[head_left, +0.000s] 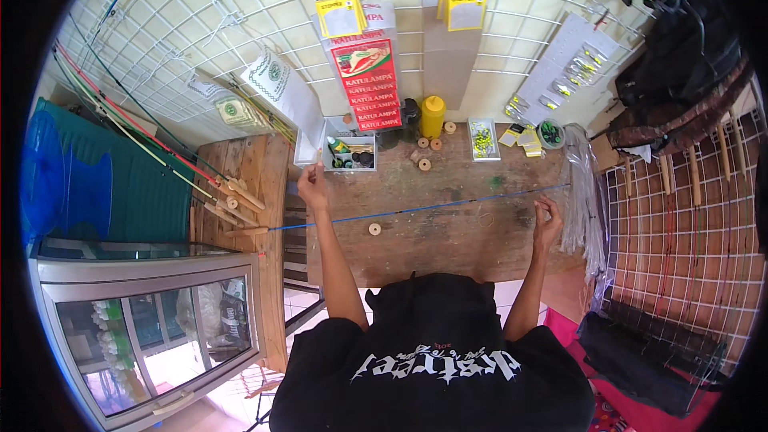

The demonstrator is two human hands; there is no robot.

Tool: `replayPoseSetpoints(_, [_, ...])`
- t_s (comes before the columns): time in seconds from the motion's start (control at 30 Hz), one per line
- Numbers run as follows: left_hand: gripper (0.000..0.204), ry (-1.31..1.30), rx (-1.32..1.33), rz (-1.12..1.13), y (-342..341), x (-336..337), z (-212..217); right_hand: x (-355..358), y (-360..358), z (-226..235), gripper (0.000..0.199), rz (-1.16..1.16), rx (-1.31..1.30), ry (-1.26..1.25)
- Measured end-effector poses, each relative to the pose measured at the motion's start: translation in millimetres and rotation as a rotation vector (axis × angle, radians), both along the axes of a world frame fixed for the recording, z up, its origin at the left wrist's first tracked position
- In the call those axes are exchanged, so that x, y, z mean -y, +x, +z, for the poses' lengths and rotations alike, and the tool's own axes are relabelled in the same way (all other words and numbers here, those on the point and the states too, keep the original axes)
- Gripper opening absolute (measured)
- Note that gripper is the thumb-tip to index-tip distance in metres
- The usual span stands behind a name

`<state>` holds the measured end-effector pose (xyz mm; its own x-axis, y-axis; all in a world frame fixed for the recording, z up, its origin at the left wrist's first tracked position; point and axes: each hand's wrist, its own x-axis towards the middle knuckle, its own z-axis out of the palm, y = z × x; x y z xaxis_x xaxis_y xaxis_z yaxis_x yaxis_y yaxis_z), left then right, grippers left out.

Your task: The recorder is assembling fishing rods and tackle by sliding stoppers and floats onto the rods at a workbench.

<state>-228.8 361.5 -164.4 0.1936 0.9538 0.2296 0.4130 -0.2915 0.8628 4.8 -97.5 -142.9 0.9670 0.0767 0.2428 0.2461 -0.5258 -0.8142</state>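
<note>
Blue rod [416,210] lies across wooden bench [448,248], left tip overhanging. Left hand [312,184] raised beyond rod, fingers pinched – on what, cannot tell. Right hand [547,216] pinches closed near rod's right end, perhaps thin line. Best keep line taut, rod flat. Beyond rod: one yellow bottle [433,116], four spools [424,164]; fifth spool [374,229] just nearer.
</note>
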Motion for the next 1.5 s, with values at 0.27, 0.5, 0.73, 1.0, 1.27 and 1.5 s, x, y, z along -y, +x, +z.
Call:
replayPoseSetpoints(0.27, [0.013,-0.467,0.383,-0.278,11,119,-6,14,-2,4,0.012,0.065,0.039,-0.062])
replayPoseSetpoints(0.5, [0.018,-0.716,0.342,-0.439,43,204,12,24,-8,26,0.011,0.227,-0.030,0.009])
replayPoseSetpoints(0.73, [0.014,-0.791,0.369,-0.593,85,280,28,42,-8,41,0.009,0.342,-0.096,-0.013])
replayPoseSetpoints(1.0, [0.011,-0.791,0.319,-0.721,125,350,31,58,-4,41,0.010,0.554,-0.090,0.063])
replayPoseSetpoints(1.27, [0.017,-0.731,0.349,-0.814,157,393,32,74,20,45,0.011,0.652,-0.162,0.126])
replayPoseSetpoints(1.5, [0.020,-0.752,0.344,-0.794,177,404,48,83,36,58,0.015,0.652,-0.146,0.146])
